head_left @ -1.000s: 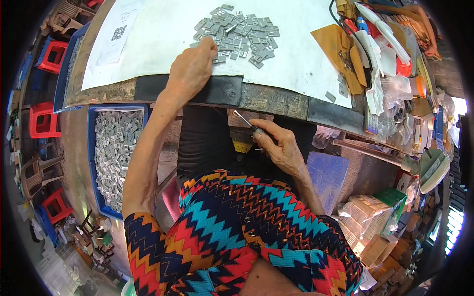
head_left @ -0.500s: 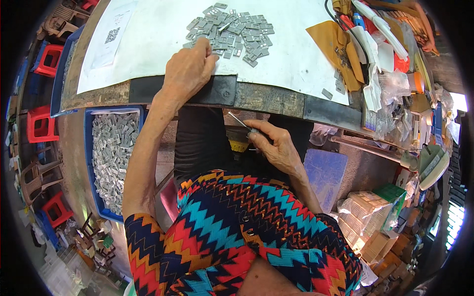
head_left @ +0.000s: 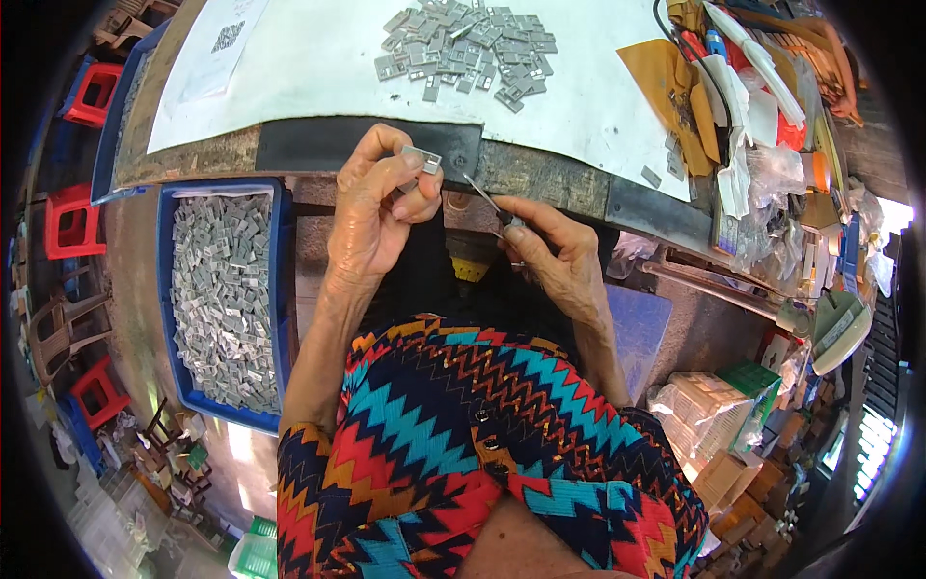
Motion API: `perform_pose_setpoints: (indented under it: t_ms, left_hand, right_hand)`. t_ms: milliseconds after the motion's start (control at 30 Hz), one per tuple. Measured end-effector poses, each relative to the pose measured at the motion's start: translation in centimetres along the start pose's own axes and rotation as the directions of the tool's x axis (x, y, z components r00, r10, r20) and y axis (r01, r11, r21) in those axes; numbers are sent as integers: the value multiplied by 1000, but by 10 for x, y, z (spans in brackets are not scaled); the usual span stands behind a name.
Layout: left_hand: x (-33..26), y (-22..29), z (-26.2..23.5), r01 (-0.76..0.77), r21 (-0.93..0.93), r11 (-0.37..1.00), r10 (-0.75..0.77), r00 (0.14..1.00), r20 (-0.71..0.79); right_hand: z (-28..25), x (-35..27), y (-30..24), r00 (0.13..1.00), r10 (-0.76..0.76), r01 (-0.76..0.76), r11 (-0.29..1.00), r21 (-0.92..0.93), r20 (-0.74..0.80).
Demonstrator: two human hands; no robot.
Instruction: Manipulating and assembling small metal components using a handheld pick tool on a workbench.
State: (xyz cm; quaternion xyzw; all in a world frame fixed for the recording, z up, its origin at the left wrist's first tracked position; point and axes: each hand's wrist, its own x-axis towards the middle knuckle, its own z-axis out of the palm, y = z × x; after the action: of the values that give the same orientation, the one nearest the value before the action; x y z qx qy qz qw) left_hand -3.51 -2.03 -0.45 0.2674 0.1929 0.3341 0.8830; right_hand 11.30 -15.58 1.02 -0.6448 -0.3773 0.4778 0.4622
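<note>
My left hand [head_left: 378,198] is raised just in front of the table edge. Its thumb and fingers pinch a small grey rectangular piece [head_left: 422,160] with a cut-out in it. To the right, my right hand [head_left: 555,246] grips a thin pointed metal hand tool [head_left: 482,195], its tip angled up and left toward the piece but apart from it. The tool's handle is mostly hidden in my fingers, so its exact kind is unclear. Beyond both hands, a loose pile of similar grey pieces [head_left: 468,48] lies on the white sheet on the table.
A blue bin [head_left: 280,299] full of grey pieces stands below the table at the left. Brown paper [head_left: 666,82], plastic bags [head_left: 772,164] and other clutter crowd the table's right end. Red stools [head_left: 72,220] stand farther left. The table edge [head_left: 540,183] runs just beyond my hands.
My left hand has drawn back from the pile toward me, now holding a grey piece. My right hand has come up slightly with the tool, and the hands are closer together.
</note>
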Motion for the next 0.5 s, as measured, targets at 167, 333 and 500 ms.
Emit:
perform_pose_setpoints:
  t_ms: [167,333,500]
  left_hand:
    - [-7,-17,-7,-51,-108,993,51,999,-2]
    - [-13,-21,-12,-61,-110,992,64,998,21]
    - [-14,-24,-9,-21,21,1000,22,999,-37]
  right_hand:
    - [4,1,3,999,-40,40,999,-23,1]
    - [9,0,0,996,-90,90,996,-9,-4]
    - [10,-3,0,996,-82,81,996,-42,-26]
